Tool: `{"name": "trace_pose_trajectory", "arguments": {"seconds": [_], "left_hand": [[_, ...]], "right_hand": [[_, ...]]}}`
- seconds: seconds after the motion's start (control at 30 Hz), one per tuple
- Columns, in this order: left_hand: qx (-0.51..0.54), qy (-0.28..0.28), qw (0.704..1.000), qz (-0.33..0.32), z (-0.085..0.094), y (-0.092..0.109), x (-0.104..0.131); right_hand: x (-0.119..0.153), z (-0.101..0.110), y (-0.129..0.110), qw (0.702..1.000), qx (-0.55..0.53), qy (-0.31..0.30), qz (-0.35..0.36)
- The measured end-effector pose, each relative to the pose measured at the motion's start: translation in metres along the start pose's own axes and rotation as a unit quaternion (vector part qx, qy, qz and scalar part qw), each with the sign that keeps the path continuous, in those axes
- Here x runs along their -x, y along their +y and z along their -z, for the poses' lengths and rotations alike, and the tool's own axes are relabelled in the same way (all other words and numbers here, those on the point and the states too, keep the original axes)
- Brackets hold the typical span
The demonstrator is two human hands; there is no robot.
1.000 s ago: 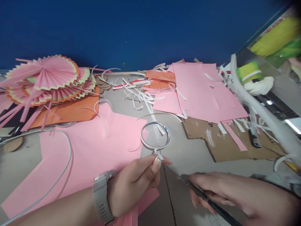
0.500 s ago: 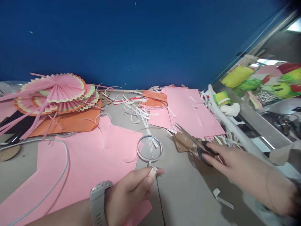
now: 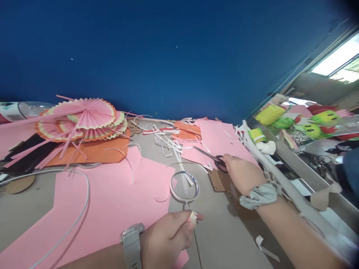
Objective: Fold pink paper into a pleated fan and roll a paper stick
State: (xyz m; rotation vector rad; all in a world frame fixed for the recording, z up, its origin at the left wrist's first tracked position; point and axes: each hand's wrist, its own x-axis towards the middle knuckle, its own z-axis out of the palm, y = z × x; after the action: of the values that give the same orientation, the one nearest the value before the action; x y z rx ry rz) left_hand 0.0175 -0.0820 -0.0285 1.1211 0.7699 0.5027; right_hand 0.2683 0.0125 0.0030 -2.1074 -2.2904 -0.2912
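Observation:
My left hand [image 3: 171, 235], with a grey watch at the wrist, is closed in a pinch low in the middle. A short white strip [image 3: 187, 206] shows at its fingertips, partly hidden by them. Just beyond it is a thin white ring [image 3: 172, 189] with blue marks inside, which looks like a nearly used-up tape roll. My right hand [image 3: 238, 170], a grey scrunchie on its wrist, grips black-handled scissors [image 3: 220, 162]. The blades point left and away, over the edge of pink paper [image 3: 218, 134] and loose white strips.
Pink sheets [image 3: 112, 209] cover the left of the table, with a white wire loop [image 3: 88, 186] across them. Pleated paper fans [image 3: 86, 112] lie on orange paper [image 3: 92, 157] at back left. A white tube [image 3: 269, 168] borders the right; beyond it are plush toys [image 3: 311, 127].
My right hand has moved forward and left with the scissors, over the pink paper. My left hand keeps its pinch near the ring. The view has shifted slightly.

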Motion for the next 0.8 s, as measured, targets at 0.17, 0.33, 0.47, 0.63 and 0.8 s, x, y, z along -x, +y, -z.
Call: {"name": "trace_pose_trajectory", "arguments": {"seconds": [0.17, 0.33, 0.47, 0.63, 0.8], "left_hand": [[-0.036, -0.001, 0.999, -0.005, 0.002, 0.000, 0.002], [-0.045, 0.021, 0.998, -0.038, 0.000, -0.003, 0.002], [-0.009, 0.041, 0.997, -0.070, 0.000, 0.000, 0.000], [0.042, 0.054, 0.994, -0.082, 0.001, 0.003, -0.003], [0.051, 0.097, 0.992, -0.070, -0.001, 0.002, -0.005]], "right_hand": [[0.016, 0.019, -0.032, 0.992, -0.093, -0.018, 0.080], [0.038, 0.027, -0.072, 0.898, -0.332, -0.147, 0.247], [0.040, 0.015, -0.083, 0.882, -0.391, -0.165, 0.203], [0.039, 0.006, -0.065, 0.859, -0.478, -0.094, 0.154], [0.044, 0.004, -0.056, 0.850, -0.505, -0.097, 0.119]]}}
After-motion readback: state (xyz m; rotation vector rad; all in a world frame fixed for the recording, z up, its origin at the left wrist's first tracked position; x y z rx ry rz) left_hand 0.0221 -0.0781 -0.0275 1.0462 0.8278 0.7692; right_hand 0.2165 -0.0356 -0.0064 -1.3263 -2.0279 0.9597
